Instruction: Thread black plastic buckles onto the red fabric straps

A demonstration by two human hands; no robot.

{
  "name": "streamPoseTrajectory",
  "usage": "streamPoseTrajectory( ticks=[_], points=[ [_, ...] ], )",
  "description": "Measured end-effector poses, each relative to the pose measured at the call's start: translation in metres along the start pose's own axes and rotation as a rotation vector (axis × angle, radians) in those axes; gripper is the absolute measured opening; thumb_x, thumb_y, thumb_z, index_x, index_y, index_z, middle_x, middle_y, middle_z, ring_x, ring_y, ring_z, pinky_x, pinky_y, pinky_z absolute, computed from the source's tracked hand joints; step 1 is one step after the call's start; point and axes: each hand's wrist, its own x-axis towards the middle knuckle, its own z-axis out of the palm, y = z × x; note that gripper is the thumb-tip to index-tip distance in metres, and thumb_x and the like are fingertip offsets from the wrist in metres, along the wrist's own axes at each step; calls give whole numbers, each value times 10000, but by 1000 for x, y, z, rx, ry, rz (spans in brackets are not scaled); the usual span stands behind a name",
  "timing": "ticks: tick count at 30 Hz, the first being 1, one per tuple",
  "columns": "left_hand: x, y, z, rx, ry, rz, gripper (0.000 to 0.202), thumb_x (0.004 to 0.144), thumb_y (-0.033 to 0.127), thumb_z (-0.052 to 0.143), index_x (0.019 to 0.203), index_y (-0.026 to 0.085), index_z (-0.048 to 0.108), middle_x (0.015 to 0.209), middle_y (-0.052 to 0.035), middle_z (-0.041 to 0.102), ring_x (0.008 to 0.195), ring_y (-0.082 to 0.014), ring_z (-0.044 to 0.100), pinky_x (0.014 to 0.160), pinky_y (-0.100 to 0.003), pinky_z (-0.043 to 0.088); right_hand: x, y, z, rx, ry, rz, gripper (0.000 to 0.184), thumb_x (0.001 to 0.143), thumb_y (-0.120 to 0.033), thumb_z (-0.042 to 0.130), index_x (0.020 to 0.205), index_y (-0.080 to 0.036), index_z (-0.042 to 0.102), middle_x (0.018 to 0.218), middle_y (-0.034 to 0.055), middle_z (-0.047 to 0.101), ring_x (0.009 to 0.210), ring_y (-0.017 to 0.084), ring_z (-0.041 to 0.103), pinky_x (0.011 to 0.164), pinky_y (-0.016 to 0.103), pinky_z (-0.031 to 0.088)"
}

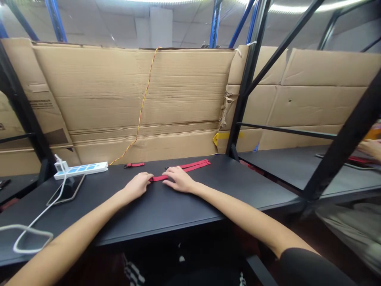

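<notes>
A short red strap (160, 178) lies across the black table between my two hands. My left hand (138, 185) is closed on its left end, fingertips pressed together. At the other end, the thumb and curled fingers of my right hand (179, 180) close around the strap; the tip there is hidden. Just beyond my right hand, a longer folded red strap (198, 164) lies on the table, partly covered by the fingers. Another short red strap (136, 164) with a dark buckle-like end rests behind my left hand.
On the left, a white power strip (86, 170) with a charger stands near a phone (68, 188); a white cable (35, 220) runs forward. Cardboard (184, 99) walls the back, with a twisted yellow-red cord hanging down. Black frame posts (242, 103) border the table (184, 210). A co-worker's hand (370, 147) shows far right.
</notes>
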Motion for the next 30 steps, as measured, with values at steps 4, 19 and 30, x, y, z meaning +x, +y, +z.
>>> streamPoseTrajectory(
  ticks=[4,19,30],
  points=[
    [0,25,1,-200,19,154,307,851,179,484,1147,198,563,946,-66,585,767,-166,570,736,-284,472,3,-7,4,79,-42,-106,380,882,-459,545,1134,-181,608,1040,106,628,963,227,548,866,365,375],
    [-3,44,-8,-479,47,87,139,712,168,534,843,165,581,668,26,553,572,-93,466,563,-207,380,1,-6,3,-122,4,-336,323,912,-428,487,1024,-150,607,866,83,619,752,179,529,731,300,383],
    [-2,43,-3,-512,73,16,148,717,174,526,854,184,582,674,31,596,589,-111,505,592,-218,406,0,-14,1,77,-2,-234,302,874,-434,542,884,-151,646,758,57,602,679,157,524,674,267,398]
  ],
)
